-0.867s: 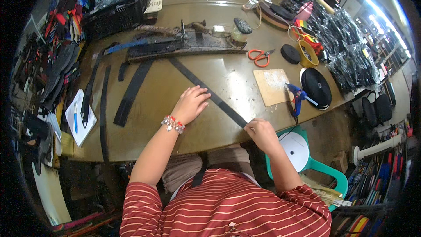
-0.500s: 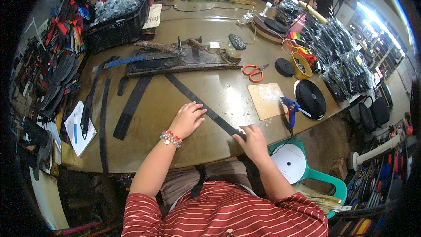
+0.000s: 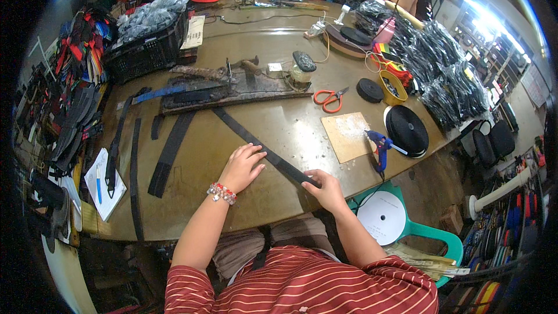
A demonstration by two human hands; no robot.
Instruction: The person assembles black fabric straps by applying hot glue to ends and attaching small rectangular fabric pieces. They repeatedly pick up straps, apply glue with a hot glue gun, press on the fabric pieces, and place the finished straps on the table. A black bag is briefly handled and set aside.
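Note:
A long black webbing strap lies slantwise across the table, its far end beside a dark, worn board. My left hand, with a beaded bracelet at the wrist, rests on the tabletop, fingers stretched out and fingertips at the strap's edge. At the strap's near end, my right hand pinches it between thumb and fingers. Left of my hands lie a wider black strap, a short black piece and a long narrow strap.
To the right are orange-handled scissors, a blue glue gun by a tan board, and a black webbing roll. A black crate stands far left. A green chair stands at the table's edge. Other people are at the far side.
My right thumb and fingers have closed on the strap's near end, where they rested beside it before. My left hand stays by the strap. The whole view has shifted slightly.

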